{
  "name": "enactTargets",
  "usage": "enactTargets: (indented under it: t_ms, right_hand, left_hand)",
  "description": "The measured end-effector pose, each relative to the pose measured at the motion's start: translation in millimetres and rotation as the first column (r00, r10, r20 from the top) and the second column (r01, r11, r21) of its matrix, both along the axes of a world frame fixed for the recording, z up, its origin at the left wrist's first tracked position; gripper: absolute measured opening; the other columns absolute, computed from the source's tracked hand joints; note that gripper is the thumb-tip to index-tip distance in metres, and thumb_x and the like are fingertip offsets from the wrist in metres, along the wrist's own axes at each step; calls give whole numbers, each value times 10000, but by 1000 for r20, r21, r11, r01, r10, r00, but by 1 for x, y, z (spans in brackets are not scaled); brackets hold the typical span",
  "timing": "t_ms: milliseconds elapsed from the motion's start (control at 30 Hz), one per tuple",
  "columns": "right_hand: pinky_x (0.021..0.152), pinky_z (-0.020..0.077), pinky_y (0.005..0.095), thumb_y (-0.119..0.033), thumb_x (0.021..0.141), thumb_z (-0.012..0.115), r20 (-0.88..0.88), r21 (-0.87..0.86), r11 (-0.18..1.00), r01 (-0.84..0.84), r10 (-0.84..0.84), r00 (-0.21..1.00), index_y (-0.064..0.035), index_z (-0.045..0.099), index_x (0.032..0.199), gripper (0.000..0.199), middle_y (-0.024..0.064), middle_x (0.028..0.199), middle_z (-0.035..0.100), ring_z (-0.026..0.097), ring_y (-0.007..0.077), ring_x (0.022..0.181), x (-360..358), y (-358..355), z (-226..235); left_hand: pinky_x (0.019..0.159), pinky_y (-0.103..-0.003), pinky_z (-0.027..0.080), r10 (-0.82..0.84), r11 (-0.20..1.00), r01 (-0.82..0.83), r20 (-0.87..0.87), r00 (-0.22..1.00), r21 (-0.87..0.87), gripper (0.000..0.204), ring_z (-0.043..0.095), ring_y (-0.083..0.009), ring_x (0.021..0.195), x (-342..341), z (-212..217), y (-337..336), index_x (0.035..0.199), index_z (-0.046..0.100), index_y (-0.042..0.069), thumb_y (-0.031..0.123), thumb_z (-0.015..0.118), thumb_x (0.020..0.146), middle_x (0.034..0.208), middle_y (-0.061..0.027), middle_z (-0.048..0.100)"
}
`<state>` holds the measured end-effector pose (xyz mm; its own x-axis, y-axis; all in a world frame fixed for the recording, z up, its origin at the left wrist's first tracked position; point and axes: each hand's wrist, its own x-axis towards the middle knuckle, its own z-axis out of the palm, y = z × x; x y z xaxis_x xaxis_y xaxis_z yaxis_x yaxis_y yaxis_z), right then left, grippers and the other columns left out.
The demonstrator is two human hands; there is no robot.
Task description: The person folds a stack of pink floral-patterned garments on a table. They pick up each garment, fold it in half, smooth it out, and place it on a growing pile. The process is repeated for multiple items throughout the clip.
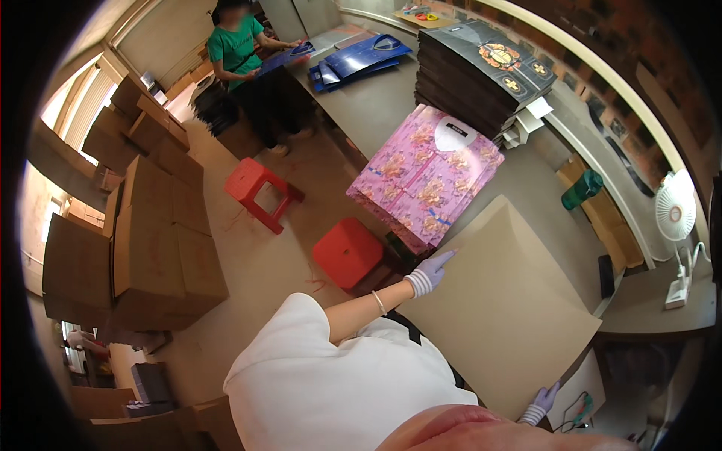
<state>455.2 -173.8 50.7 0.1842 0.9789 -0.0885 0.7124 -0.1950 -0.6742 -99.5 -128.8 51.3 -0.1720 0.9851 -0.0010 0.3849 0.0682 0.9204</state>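
Note:
My left hand [432, 273], in a thin lavender glove with a striped cuff, grips the left edge of a large tan sheet of paperboard [504, 301]. My right hand [542, 402], gloved the same way, is at the near right edge of that sheet, its thumb and fingers around the edge. The sheet bows slightly and covers the near part of the table. Just beyond it lies a stack of pink flower-patterned sheets [429, 177] printed like a garment with a white collar. The undersides of both hands are hidden.
Farther along the grey table [376, 105] stand a tall stack of black printed sheets [489, 56] and blue pieces [365, 60]. A green bottle [583, 188] and white fan [674, 204] are at right. Red stools [347, 252] and cartons [162, 240] stand left; a person handles a blue piece.

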Motion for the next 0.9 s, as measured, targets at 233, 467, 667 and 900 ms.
enactTargets:
  t_ms: [233, 467, 667, 900]
  right_hand:
    - [1154, 223, 333, -22, 894, 416, -163, 97, 981, -168, 182, 970, 39, 299, 1464, 586, 176, 1526, 330, 309, 258, 1412, -43, 26, 54]
    - [1146, 249, 425, -364, 900, 585, -69, 40, 977, -208, 210, 975, -20, 399, 1400, 634, 197, 1482, 369, 352, 355, 1370, -203, 92, 53]
    - [1097, 208, 633, -354, 863, 582, 548, 59, 946, -319, 237, 802, -79, 534, 1294, 513, 126, 1460, 432, 333, 300, 1400, -246, 89, -40]
    - [1102, 320, 517, -328, 891, 595, -833, -86, 961, 261, -213, 510, -58, 434, 1401, 599, 171, 1442, 441, 410, 346, 1334, -114, 87, -35]
  left_hand:
    - [1064, -335, 383, -174, 972, 167, 33, 984, 166, 624, 479, -282, 1292, 31, 44, 24, 1465, 351, 62, -6, 422, 849, 1448, -196, 436]
    - [1079, -678, 203, -303, 930, 368, -629, 716, -30, 514, 244, -448, 1411, 122, 6, 59, 1312, 532, 106, 268, 598, 828, 1486, -258, 319]
    - [1097, -687, 111, -303, 894, 444, -813, 498, -61, 543, 220, -408, 1433, 159, -57, 58, 1373, 488, 110, 324, 544, 877, 1536, -178, 298]
    - [1149, -533, 183, -192, 978, 207, 493, 849, 24, 672, 217, -445, 1417, 73, -32, 82, 1445, 361, 30, 388, 541, 905, 1536, -239, 252]
